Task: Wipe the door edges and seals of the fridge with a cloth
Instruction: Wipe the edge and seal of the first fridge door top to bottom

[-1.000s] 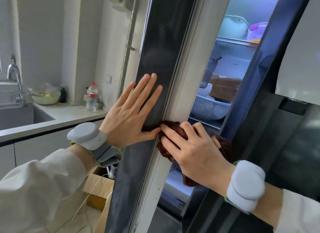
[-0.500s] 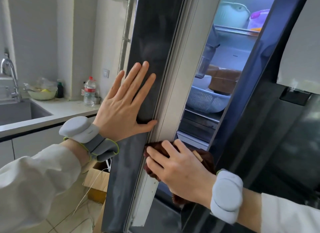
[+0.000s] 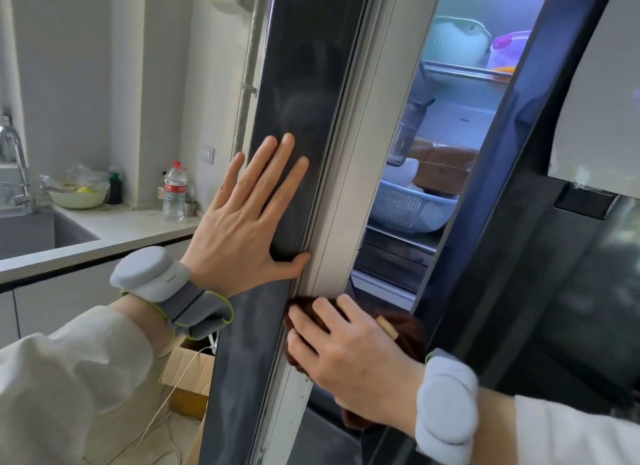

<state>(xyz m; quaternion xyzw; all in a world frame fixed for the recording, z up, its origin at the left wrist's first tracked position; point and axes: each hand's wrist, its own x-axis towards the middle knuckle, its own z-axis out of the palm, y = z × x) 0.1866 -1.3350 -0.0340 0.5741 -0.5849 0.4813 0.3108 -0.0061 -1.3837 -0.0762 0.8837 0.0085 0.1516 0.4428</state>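
The left fridge door [image 3: 294,94] stands ajar, its dark glossy front facing me and its pale edge and seal [image 3: 349,187] running down the middle of the view. My left hand [image 3: 249,219] lies flat on the dark front, fingers spread, thumb at the edge. Just below it, my right hand [image 3: 346,357] presses a dark brown cloth [image 3: 405,329] against the pale door edge. The cloth is mostly hidden under my fingers and palm.
Through the gap the lit fridge shelves show a white perforated basket [image 3: 408,212], a brown package and containers higher up. The right fridge door [image 3: 554,257] is close on the right. A counter [image 3: 131,229] with sink, water bottle [image 3: 175,191] and bowl lies left; a cardboard box [image 3: 190,371] sits on the floor.
My right hand has slid the cloth down the door edge, from level with my left thumb to below it. My left hand has stayed flat on the door front.
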